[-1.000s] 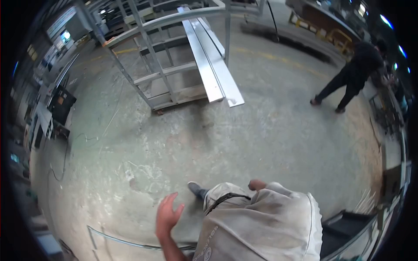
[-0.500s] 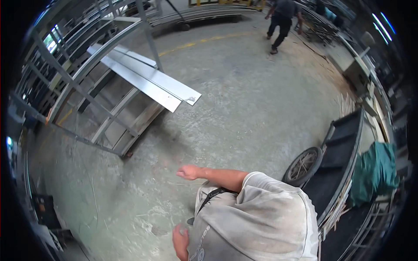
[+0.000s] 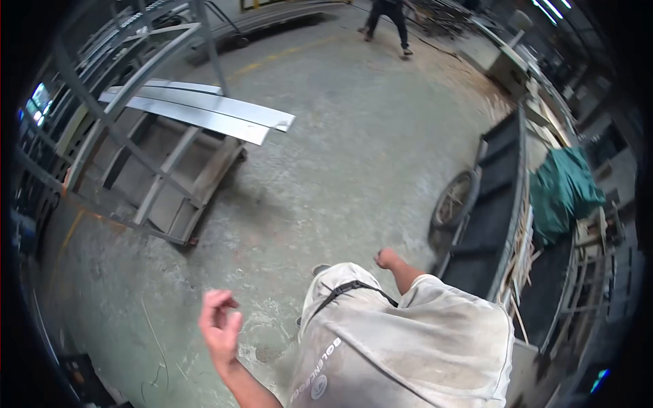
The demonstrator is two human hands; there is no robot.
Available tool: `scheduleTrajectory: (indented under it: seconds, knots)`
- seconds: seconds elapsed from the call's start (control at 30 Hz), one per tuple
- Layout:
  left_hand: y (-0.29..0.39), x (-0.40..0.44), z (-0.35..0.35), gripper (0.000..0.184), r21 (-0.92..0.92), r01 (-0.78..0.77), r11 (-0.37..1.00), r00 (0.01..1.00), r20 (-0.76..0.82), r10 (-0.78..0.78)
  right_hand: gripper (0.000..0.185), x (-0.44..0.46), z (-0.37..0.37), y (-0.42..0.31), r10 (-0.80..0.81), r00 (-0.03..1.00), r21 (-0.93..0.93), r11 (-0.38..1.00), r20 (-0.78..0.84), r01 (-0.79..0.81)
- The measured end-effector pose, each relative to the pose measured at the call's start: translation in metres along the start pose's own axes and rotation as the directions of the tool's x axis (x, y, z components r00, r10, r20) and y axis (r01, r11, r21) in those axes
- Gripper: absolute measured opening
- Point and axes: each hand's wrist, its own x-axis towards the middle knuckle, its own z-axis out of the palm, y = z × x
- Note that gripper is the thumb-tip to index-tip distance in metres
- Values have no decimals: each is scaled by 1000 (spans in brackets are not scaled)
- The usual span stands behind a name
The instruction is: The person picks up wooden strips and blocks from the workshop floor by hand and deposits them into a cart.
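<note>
My left hand [image 3: 221, 325] is raised over the floor at the lower left, its fingers loosely curled with the thumb apart and nothing in it. On the other side of my body, my right hand [image 3: 387, 258] hangs with its fingers curled in, and no object shows in it. Neither hand touches anything. Between my arms is my stained light shirt [image 3: 422, 340] with a dark strap [image 3: 350, 287] at the waist. Closest to my right hand is a dark cart [image 3: 486, 204] with a spoked wheel [image 3: 456, 199].
Long shiny metal sheets [image 3: 224, 119] jut from a metal-framed trolley [image 3: 183, 156] at the left. A green cloth [image 3: 564, 190] lies over wood strips [image 3: 524, 265] at the cart. Another person [image 3: 388, 20] is at the far end. A thin wire [image 3: 155, 333] lies on the floor.
My left hand has risen outward to the left. My right hand has swung back toward the cart. The view has turned, and the other person has shifted left and up in it.
</note>
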Motion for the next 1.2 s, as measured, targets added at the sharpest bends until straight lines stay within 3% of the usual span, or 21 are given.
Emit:
scheduleTrajectory:
  seconds: [0.03, 0.1, 0.13, 0.2, 0.23, 0.37, 0.43, 0.5, 0.6, 0.67, 0.77, 0.83, 0.9, 0.97, 1.0, 1.07, 1.17, 1.2]
  knots:
    - [13, 12, -2, 34, -99, -178, 979, 984, 14, 180, 42, -10, 7, -9, -10, 1000, 25, 1000, 26, 9]
    - [45, 33, 2, 40, -345, -267, 900, 958, 10, 288, 44, -33, 17, -26, -38, 999, 146, 988, -8, 39]
    - [63, 45, 6, 40, -358, -265, 895, 956, 25, 293, 44, -45, 16, -32, -21, 1000, 154, 988, -17, 23]
    - [96, 63, 16, 38, -278, -500, 820, 842, 62, 535, 44, -59, 11, -43, -69, 993, 207, 975, -91, 87]
    - [109, 68, 21, 38, -290, -511, 809, 832, 71, 550, 44, -61, 5, -47, -96, 986, 231, 965, -135, 125]
    - [154, 80, 47, 35, -239, -457, 857, 863, 115, 492, 45, -66, -13, -43, 3, 995, 287, 958, -101, 27]
    - [178, 86, 59, 32, -383, -210, 900, 946, 151, 285, 45, -61, -16, -35, 6, 998, 272, 962, -65, 12]
    - [206, 84, 76, 37, -393, -82, 916, 965, 199, 172, 45, -56, -11, -25, 20, 1000, 269, 963, 10, -22]
    - [212, 82, 80, 42, -376, -30, 926, 969, 218, 120, 45, -48, -9, -26, -33, 998, 138, 990, 50, 25]
    - [214, 116, 113, 39, -288, -124, 950, 964, 194, 184, 44, -37, -9, -28, -51, 996, 74, 996, 80, 45]
    - [190, 86, 133, 33, -154, -236, 959, 949, 176, 262, 44, -11, -7, -40, -111, 993, 105, 989, 25, 108]
    - [176, 119, 141, 30, -52, -295, 954, 941, 155, 300, 45, 3, -10, -54, -146, 989, 177, 973, -18, 147]
    - [166, 171, 151, 27, 48, -398, 916, 913, 124, 389, 44, 11, -34, -66, -308, 948, 91, 945, -84, 315]
    - [146, 177, 137, 24, 235, -347, 908, 935, 166, 314, 44, 10, -56, -100, -297, 952, 220, 936, 76, 275]
    - [142, 183, 129, 23, 332, -365, 870, 930, 178, 322, 40, -41, -82, -106, -284, 946, 502, 802, -157, 324]
    - [104, 197, 117, 26, 576, -412, 706, 909, 209, 360, 42, 30, -56, -105, -462, 870, 200, 848, -174, 491]
    - [37, 215, 116, 22, 703, -345, 622, 937, 220, 271, 40, -7, -130, -165, -490, 777, 369, 690, -395, 623]
    - [20, 222, 115, 21, 742, -316, 591, 947, 206, 249, 38, -19, -154, -186, -528, 699, 392, 584, -482, 711]
